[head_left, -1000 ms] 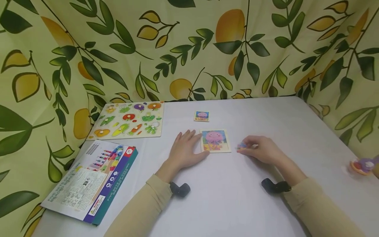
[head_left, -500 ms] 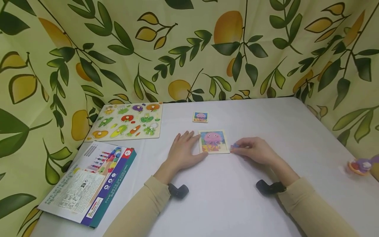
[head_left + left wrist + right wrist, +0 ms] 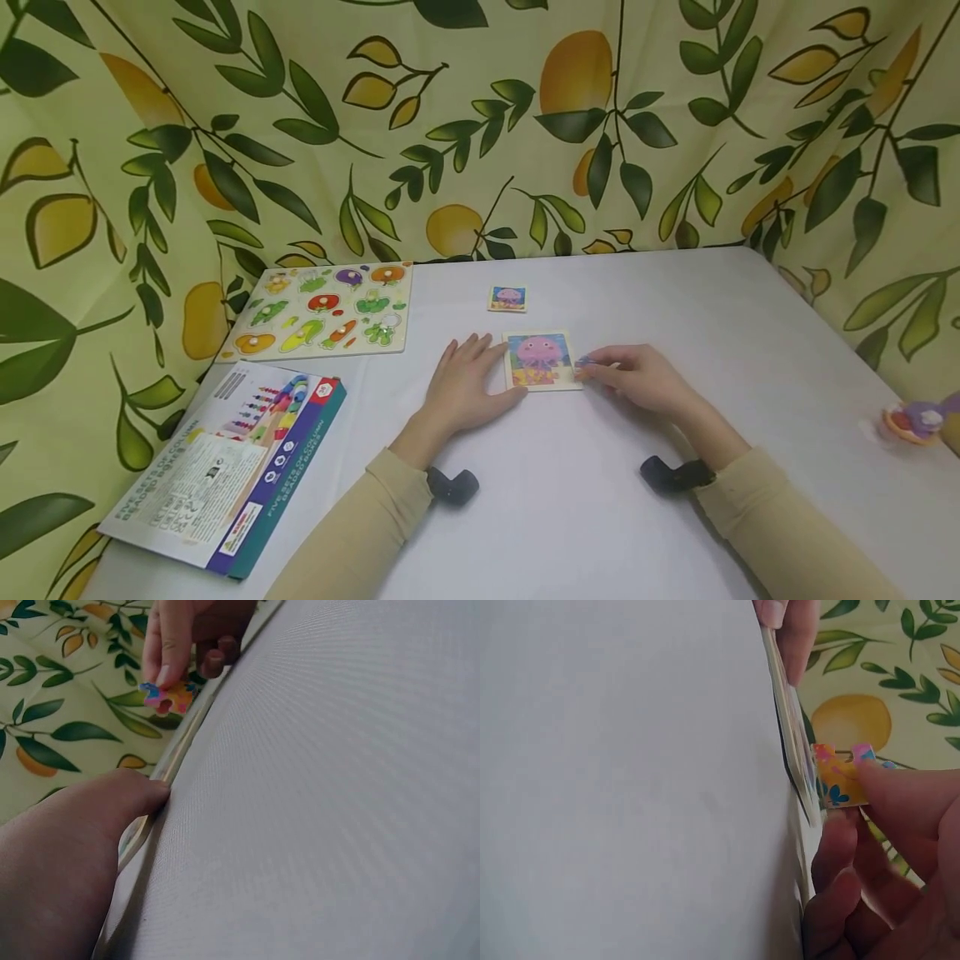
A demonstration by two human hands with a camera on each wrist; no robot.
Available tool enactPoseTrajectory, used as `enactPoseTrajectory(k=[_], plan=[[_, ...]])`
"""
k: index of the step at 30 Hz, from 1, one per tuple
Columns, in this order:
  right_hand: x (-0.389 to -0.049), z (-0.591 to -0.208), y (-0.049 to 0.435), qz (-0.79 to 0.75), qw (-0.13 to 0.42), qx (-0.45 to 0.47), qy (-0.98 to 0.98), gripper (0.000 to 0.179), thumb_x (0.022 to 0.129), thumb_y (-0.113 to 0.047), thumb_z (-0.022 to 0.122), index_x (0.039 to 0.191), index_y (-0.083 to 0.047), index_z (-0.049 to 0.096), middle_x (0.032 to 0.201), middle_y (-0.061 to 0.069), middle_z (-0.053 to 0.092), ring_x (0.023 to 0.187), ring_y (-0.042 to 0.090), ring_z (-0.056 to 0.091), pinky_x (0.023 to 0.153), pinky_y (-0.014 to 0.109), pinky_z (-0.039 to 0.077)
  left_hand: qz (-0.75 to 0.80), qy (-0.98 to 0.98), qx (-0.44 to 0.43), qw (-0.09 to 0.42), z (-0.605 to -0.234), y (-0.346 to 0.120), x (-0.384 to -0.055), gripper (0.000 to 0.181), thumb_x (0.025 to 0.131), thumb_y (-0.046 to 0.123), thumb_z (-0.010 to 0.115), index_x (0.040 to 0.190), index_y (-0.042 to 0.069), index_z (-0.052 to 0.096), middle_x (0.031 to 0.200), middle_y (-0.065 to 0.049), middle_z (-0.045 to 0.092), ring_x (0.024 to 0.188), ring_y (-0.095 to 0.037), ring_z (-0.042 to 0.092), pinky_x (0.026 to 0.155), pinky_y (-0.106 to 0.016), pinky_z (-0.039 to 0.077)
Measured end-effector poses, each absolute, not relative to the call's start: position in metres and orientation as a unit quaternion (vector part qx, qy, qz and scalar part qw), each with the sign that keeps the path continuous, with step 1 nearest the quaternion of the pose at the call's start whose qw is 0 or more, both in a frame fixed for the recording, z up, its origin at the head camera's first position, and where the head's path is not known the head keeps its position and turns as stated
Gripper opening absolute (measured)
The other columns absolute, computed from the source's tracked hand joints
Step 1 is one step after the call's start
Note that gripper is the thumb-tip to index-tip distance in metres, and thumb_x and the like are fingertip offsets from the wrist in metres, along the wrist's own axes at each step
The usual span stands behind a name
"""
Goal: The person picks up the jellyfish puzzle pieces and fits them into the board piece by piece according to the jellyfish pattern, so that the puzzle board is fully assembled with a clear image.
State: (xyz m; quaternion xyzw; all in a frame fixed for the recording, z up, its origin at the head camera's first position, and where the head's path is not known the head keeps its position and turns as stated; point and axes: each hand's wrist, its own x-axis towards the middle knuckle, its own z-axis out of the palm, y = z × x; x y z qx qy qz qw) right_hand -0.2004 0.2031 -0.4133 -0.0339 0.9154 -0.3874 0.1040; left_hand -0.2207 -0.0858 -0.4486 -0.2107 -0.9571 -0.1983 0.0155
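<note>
My left hand (image 3: 467, 385) lies with its fingers spread at the left side of a square jellyfish jigsaw puzzle (image 3: 538, 354) on the white table. In the left wrist view, the thumb (image 3: 142, 793) presses against the edge of the puzzle's pale frame. Between thumb and fingers, my right hand (image 3: 639, 379) pinches a small jigsaw piece (image 3: 840, 780) at the puzzle's right edge. The piece is yellow with pink and blue patches, and has a notch in its upper side. Beyond the puzzle sits a small jellyfish picture card (image 3: 508, 298).
A vegetable peg puzzle board (image 3: 322, 312) lies at the back left. In front of it is a bead toy box (image 3: 225, 467). At the far right edge stands a purple and orange toy (image 3: 913, 421). A leaf-patterned curtain (image 3: 480, 125) hangs behind the table.
My right hand has moved left with the jigsaw piece, from beside the puzzle to its right edge. The left hand stays at the puzzle's left side.
</note>
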Motion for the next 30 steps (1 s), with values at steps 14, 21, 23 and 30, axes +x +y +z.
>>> enactPoseTrajectory(k=[14,21,23,30], plan=[[-0.206,-0.415,0.189,-0.394,0.099,-0.062,0.912,0.033,0.097,-0.032,0.073,0.124,-0.013,0.071,0.104,0.007,0.069,0.080,0.024,0.059,0.066,0.033,0.053,-0.196,-0.958,-0.209,0.012,-0.448,-0.085,-0.220,0.078,0.089,0.068,0.059,0.152,0.023,0.052,0.162,-0.006,0.040,0.153,-0.025,0.026,0.126,-0.046,0.005],[-0.209,-0.413,0.184,-0.393,0.087,-0.053,0.914,0.028,0.095,-0.027,0.075,0.115,-0.011,0.066,0.100,0.008,0.069,0.077,0.024,0.060,0.065,0.033,0.054,-0.196,-0.958,-0.208,0.013,-0.448,-0.086,-0.220,0.078,0.089,0.068,0.059,0.152,0.023,0.052,0.162,-0.006,0.040,0.153,-0.024,0.026,0.126,-0.045,0.005],[-0.210,-0.413,0.182,-0.389,0.086,-0.049,0.916,0.025,0.095,-0.027,0.074,0.111,-0.011,0.067,0.099,0.008,0.068,0.076,0.024,0.059,0.064,0.033,0.053,-0.197,-0.958,-0.207,0.012,-0.448,-0.086,-0.220,0.078,0.089,0.068,0.059,0.152,0.023,0.052,0.162,-0.006,0.040,0.153,-0.024,0.026,0.126,-0.044,0.005],[-0.215,-0.415,0.178,-0.364,0.085,-0.047,0.926,0.024,0.096,-0.030,0.073,0.109,-0.012,0.068,0.099,0.007,0.067,0.080,0.023,0.056,0.064,0.032,0.051,-0.200,-0.957,-0.208,0.012,-0.447,-0.087,-0.220,0.077,0.089,0.067,0.060,0.152,0.022,0.052,0.161,-0.006,0.040,0.153,-0.025,0.027,0.126,-0.046,0.006]])
